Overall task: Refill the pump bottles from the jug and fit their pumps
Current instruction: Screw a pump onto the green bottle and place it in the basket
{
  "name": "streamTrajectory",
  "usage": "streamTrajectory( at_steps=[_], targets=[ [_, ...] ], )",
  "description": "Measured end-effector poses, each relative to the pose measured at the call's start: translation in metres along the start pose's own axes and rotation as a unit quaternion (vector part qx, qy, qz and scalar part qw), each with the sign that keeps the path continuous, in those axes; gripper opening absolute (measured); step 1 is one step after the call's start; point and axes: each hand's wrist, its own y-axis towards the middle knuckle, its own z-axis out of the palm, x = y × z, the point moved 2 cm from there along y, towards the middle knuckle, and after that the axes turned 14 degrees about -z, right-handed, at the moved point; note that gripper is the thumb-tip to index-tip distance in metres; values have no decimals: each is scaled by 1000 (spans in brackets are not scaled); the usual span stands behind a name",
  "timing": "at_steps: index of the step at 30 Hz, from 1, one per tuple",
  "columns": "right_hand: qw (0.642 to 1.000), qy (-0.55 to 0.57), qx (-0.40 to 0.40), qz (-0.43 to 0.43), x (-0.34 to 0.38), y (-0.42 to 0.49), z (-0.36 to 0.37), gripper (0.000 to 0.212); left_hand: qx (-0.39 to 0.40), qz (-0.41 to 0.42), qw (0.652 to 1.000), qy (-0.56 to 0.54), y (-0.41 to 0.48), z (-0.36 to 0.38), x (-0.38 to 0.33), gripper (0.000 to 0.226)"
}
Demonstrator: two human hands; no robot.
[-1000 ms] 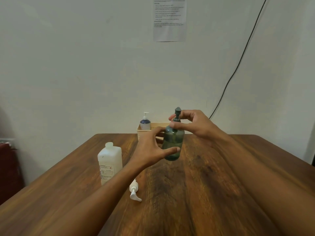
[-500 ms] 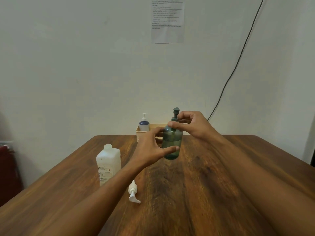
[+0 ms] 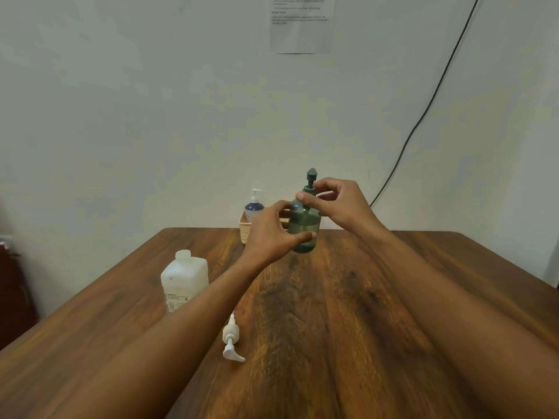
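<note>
A translucent green pump bottle [image 3: 305, 226] stands upright on the wooden table [image 3: 348, 313], partly filled with liquid. My left hand [image 3: 273, 232] wraps around its body. My right hand [image 3: 335, 202] pinches the collar of the dark green pump [image 3: 311, 176] seated on the bottle's neck. A white jug [image 3: 184, 284], its neck open with no cap on, stands to the left. A loose white pump [image 3: 231, 340] lies on the table in front of me.
At the table's far edge a beige basket [image 3: 244, 229] holds a blue bottle with a white pump [image 3: 254, 205]. A black cable [image 3: 423, 113] runs down the wall on the right. A paper sheet [image 3: 302, 24] hangs above.
My right fingers have shifted around the pump collar while my left hand keeps hold of the bottle. The view has tilted down slightly.
</note>
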Motion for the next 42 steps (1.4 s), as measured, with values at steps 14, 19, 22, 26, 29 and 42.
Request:
streamTrajectory(
  at_steps=[14, 19, 22, 26, 29, 42],
  targets=[
    [999, -2, -8, 53, -102, 117, 8, 35, -7, -78, 996, 34, 160, 62, 28, 69],
    [997, -28, -7, 70, -151, 156, 25, 36, -18, -87, 993, 81, 220, 89, 55, 65],
    [996, -48, 4, 81, -183, 170, 35, 37, 1, -100, 990, 101, 250, 104, 74, 63],
    [992, -65, 32, 99, -224, 184, 50, 39, 23, -126, 983, 133, 283, 128, 102, 57],
    [989, -94, 41, 105, -251, 188, 62, 39, 31, -134, 979, 151, 298, 145, 117, 55],
    [978, -102, 93, 157, -307, 185, 89, 30, 78, -162, 957, 228, 328, 176, 161, 50]
  ],
)
